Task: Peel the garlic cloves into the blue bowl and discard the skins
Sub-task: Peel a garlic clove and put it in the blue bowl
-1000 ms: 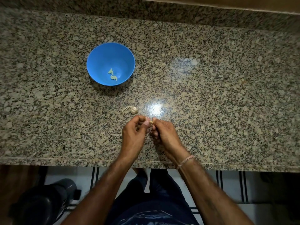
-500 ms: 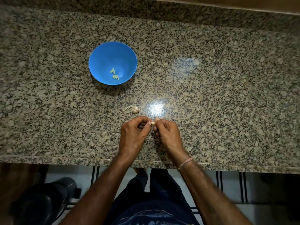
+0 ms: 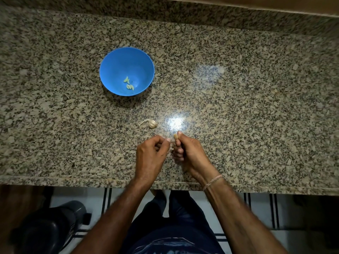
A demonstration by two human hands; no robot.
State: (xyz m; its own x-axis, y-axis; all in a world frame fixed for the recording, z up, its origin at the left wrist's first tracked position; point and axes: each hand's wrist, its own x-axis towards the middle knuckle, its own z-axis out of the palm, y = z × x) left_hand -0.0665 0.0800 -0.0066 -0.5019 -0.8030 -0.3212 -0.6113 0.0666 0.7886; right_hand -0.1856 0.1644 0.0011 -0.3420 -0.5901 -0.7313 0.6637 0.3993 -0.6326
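Observation:
A blue bowl (image 3: 126, 61) stands on the granite counter (image 3: 238, 107), left of centre, with three peeled cloves (image 3: 129, 83) lying in it. A small garlic bulb remnant (image 3: 151, 123) with a papery tail lies in front of the bowl. Close to the counter's front edge, my right hand (image 3: 189, 154) pinches a garlic clove (image 3: 175, 136) between thumb and fingertips. My left hand (image 3: 151, 154) is just left of it, fingers curled, thumb pressed to forefinger as if on a scrap of skin. A narrow gap separates it from the clove.
The counter's front edge (image 3: 91, 180) runs just below my wrists. A raised granite ledge (image 3: 165, 13) lines the back. A dark rounded object (image 3: 47, 231) sits on the floor at lower left. Bright lamp glare (image 3: 175, 123) shines beside the bulb remnant.
My hands, joined on the clove before, have drawn slightly apart: the left has pulled away to the left while the right keeps the clove. The view shifted a little.

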